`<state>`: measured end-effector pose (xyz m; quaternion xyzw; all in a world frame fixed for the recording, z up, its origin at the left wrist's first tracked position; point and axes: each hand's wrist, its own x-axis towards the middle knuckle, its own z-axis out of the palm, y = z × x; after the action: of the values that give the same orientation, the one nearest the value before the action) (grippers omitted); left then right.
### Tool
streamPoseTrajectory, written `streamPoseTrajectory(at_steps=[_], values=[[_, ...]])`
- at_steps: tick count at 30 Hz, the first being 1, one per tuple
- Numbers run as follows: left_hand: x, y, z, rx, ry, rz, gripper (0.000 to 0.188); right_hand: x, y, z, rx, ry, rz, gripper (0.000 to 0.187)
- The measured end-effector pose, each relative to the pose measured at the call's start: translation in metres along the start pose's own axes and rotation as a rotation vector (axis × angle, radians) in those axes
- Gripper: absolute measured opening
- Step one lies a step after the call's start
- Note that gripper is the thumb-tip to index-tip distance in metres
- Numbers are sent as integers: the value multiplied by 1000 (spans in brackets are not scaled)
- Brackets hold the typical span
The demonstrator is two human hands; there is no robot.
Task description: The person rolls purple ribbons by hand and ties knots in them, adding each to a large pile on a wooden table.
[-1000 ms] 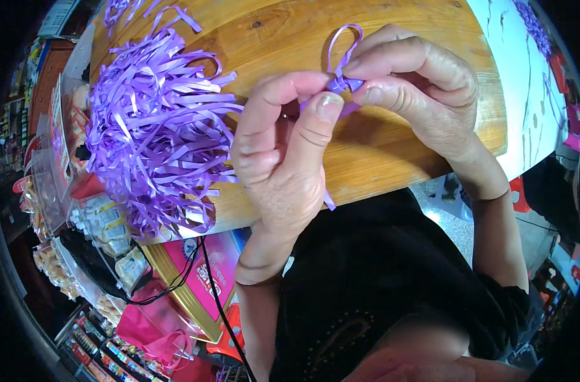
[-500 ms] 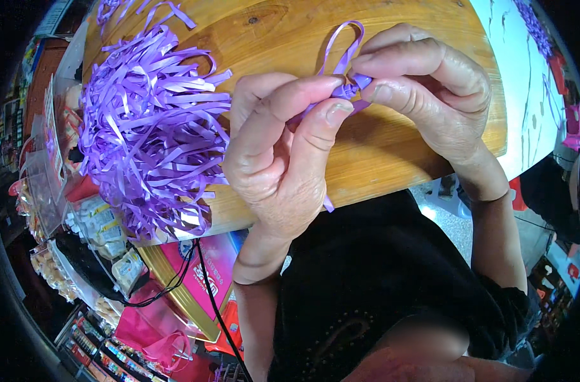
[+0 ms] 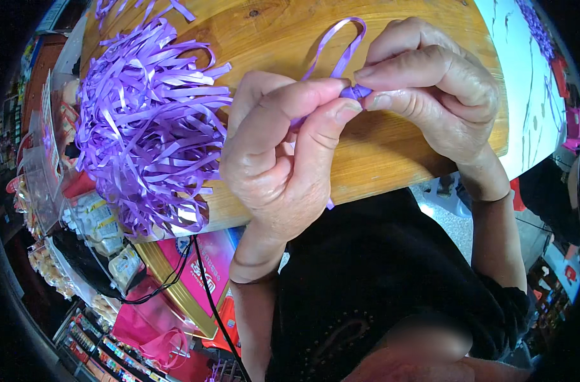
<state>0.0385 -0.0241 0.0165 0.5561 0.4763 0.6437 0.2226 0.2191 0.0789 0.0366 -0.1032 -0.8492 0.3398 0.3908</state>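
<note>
Between my two hands, over the wooden table, is a purple ribbon point(image 3: 346, 58) with a small folded or knotted bit at the fingertips. My left hand point(image 3: 283, 146) pinches it between thumb and forefinger. From the other side, my right hand point(image 3: 433, 89) pinches the same bit with thumb and forefinger. A loop of the ribbon stands up beyond the fingers, and a short tail shows below my left hand. The exact shape of the knot is partly hidden by my fingertips. To the left of my left hand lies a big pile of purple ribbon strips point(image 3: 150, 127).
The wooden table point(image 3: 392, 172) has a curved edge near my body. A white marbled surface point(image 3: 525, 95) adjoins it at the right, with more purple ribbon point(image 3: 535, 28) at its far end. Packaged goods point(image 3: 99, 223), a black cable point(image 3: 207, 280) and a pink bag point(image 3: 150, 337) are at lower left.
The folded bit of ribbon now sits flatter between my fingertips, with less of it showing. My right hand has shifted slightly to the right, and both hands keep their pinch.
</note>
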Motion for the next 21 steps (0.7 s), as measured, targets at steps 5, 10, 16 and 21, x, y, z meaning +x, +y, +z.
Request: streamPoseTrajectory(at_steps=[5, 10, 16, 21], values=[[1, 4, -3, 13, -79, -6, 17, 4, -4, 0, -61, 6, -64, 24], [4, -4, -2, -15, -102, 19, 17, 5, -11, -1, -268, -26, -103, 23], [12, -7, -9, -99, -179, -122, 16, 1, 5, -2, -120, -4, -130, 24], [12, -9, -1, -106, -134, -64, 16, 11, 22, 5, 95, 87, -217, 28]])
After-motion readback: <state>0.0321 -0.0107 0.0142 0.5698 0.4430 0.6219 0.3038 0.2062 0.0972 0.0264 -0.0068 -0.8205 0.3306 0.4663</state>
